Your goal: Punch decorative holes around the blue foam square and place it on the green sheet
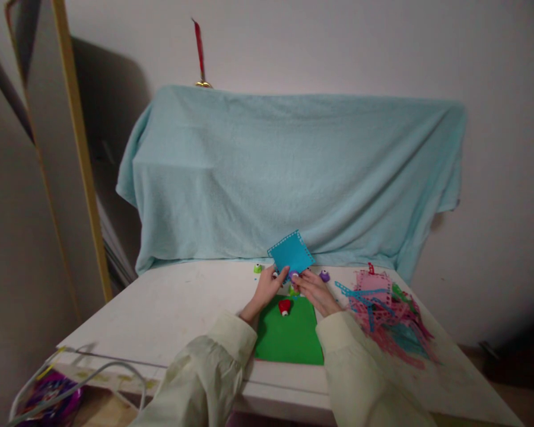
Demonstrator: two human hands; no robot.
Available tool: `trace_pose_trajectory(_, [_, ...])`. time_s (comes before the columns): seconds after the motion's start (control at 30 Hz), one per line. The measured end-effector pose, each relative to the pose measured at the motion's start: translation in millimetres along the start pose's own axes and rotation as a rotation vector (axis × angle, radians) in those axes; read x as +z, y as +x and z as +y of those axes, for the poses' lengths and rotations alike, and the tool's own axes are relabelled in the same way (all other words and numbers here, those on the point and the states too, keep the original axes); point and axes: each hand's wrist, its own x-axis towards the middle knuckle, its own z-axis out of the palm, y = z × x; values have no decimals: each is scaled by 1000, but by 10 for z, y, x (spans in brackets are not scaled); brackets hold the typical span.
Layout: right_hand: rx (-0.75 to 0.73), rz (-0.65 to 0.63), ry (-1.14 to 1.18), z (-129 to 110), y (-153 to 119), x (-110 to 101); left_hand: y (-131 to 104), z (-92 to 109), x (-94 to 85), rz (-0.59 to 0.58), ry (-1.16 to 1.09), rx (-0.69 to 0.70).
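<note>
A blue paper square [292, 253] with punched edges is held up above the white table. My left hand [269, 286] pinches its lower left edge, thumb on top. My right hand [317, 292] has its fingers together around a small purple punch [294, 276] at the lower corner of the paper. Beneath the hands lies a green sheet [289, 335] with a red punch [285, 307] on it. A light green punch [293, 290] sits by the sheet's top edge, partly hidden.
Another green punch [257, 268] and a purple one [324, 276] stand farther back. Cut paper strips [387, 314] in pink, blue and green pile up at the right. A light blue cloth [289, 172] hangs behind the table [169, 314]. A cable [111, 365] loops at the front left.
</note>
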Motion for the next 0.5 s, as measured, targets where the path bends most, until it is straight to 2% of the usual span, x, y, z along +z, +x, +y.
trace_pose_trajectory(0.5, [56,-45,88,36,6,-35,-7,23,7,-40,5,40])
